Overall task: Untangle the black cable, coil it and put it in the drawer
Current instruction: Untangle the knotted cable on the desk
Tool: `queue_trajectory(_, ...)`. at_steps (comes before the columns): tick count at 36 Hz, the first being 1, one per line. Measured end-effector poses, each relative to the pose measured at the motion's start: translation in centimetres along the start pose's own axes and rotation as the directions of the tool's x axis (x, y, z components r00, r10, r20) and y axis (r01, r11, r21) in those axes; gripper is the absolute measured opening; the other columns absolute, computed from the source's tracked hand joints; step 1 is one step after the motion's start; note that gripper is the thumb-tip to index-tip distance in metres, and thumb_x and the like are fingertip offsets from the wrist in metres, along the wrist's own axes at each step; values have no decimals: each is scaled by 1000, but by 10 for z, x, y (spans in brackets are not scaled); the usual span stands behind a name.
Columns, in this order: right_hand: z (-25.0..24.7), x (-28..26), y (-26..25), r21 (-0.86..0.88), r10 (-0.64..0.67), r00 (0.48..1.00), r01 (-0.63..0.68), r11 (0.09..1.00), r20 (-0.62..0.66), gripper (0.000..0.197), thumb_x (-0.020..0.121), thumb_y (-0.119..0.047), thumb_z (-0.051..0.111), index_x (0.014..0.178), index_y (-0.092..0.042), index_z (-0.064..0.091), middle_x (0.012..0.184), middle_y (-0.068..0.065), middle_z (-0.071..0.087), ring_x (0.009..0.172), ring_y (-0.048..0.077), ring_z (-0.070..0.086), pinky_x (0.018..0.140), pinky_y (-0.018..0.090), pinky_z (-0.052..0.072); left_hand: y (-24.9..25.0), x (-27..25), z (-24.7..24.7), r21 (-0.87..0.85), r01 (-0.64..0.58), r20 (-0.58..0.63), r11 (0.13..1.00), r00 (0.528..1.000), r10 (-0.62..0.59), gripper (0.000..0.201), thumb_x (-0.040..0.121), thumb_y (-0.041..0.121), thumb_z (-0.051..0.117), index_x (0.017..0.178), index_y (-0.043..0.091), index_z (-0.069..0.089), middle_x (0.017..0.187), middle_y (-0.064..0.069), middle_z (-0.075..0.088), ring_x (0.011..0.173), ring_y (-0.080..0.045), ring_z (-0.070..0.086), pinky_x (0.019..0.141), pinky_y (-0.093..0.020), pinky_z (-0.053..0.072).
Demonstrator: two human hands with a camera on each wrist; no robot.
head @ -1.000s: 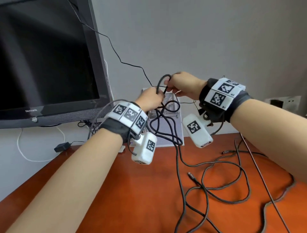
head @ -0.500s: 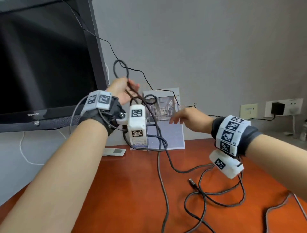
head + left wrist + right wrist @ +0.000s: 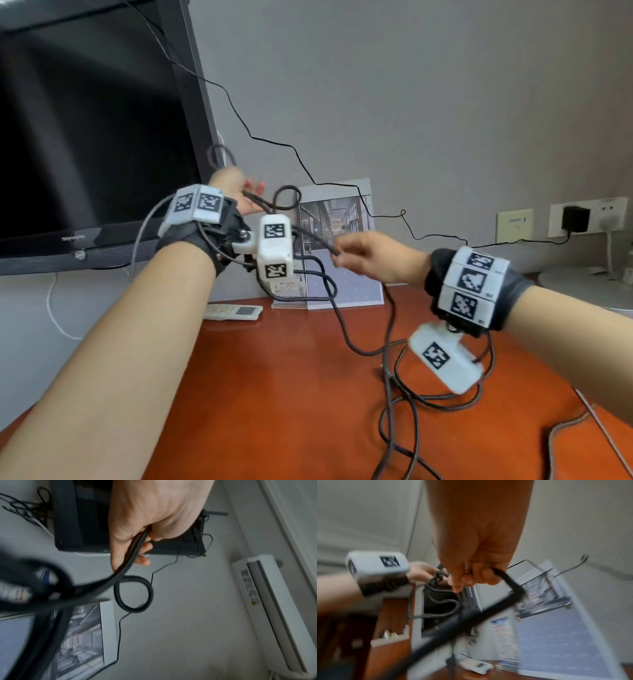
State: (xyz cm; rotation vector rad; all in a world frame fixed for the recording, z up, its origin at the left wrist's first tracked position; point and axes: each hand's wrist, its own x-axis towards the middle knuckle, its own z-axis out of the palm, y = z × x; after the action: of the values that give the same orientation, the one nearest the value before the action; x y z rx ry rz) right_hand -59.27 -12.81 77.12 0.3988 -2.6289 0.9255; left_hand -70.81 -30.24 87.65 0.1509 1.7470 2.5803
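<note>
Left hand: your left hand is raised near the monitor's lower right corner, fingers curled round two strands of the black cable – seen plainly from the left wrist; likely the anchor for the gathered loops

Right hand: your right hand is level with the left and well apart from it, fingers and thumb closed on one strand; probably drawing that strand out of the tangle

Cable: a small loop hangs just beside the left fingers; several strands drop from both hands to the tabletop, where loose turns lie toward its right side – still tangled, nothing coiled yet

Drawer: not in view, I cannot tell where it is

Room to move: open tabletop under and in front of both hands; at the back edge stand a picture card and a remote, so keep pulls toward yourself

Caution: a thin wire runs along the wall behind your hands to the plug; judged easy to snag
</note>
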Motion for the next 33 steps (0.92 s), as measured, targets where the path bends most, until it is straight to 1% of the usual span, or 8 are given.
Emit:
queue_trajectory(5,-21,-13,23,-225,189,982,-180,958,19,15,96,-17,51,82,-18,57,62,-6,47,55,5,43,52,9,35,1,-2,-19,-145,54,-73,988,995,-65,26,98,2,21,95,10,45,81,-2,40,60,-11,46,39,-25,47)
queue_trajectory(11,-23,2,16,-34,301,953,-302,953,-12,17,92,-8,51,107,-17,52,93,-1,57,78,17,53,60,15,42,-19,-13,11,-25,31,88,999,996,-29,36,103,22,31,136,13,39,79,-2,38,68,-14,46,104,-57,33)
queue_trajectory(17,0,5,-24,-87,83,883,-138,987,-462,22,86,-23,59,94,-14,40,100,2,42,88,18,40,66,25,27,-24,-29,34,-25,113,220,993,970,-105,27,101,27,29,115,11,46,103,-11,49,85,-24,48,71,-45,39)
queue_trajectory(21,18,-4,-47,-393,41,944,-176,903,-328,27,87,-40,51,88,-13,47,97,5,52,92,25,52,68,31,34,-25,-41,43,-4,113,251,994,962,-108,27,98,22,27,112,8,45,95,-10,52,78,-23,46,65,-35,36)
queue_trajectory(25,20,1,-51,-505,129,954,-255,824,-271,35,89,-36,50,109,-7,50,118,11,53,113,29,49,91,41,37,-27,-43,48,-12,153,304,988,942,-142,36,95,26,31,117,0,41,116,-16,51,107,-33,50,99,-54,33)
queue_trajectory(28,16,8,-51,-486,205,941,-316,815,-268,19,90,-27,51,97,-11,45,109,10,56,106,30,55,82,37,37,-26,-48,49,56,123,275,991,952,-133,19,99,19,29,98,4,41,102,-12,46,83,-28,45,103,-57,26)
queue_trajectory(30,12,11,-45,-479,235,932,-345,807,-274,19,90,-19,52,104,-8,47,107,9,56,95,29,55,75,33,37,-21,-48,48,164,51,224,985,971,-88,28,99,19,31,125,13,40,118,-11,38,90,-27,42,106,-62,18)
queue_trajectory(33,2,13,-34,-324,194,934,-290,900,-299,19,87,-4,47,101,-9,59,99,11,62,82,25,50,68,30,40,-11,-47,44,316,-73,203,946,979,8,36,101,20,35,136,14,36,104,-5,39,88,-22,48,91,-43,50)
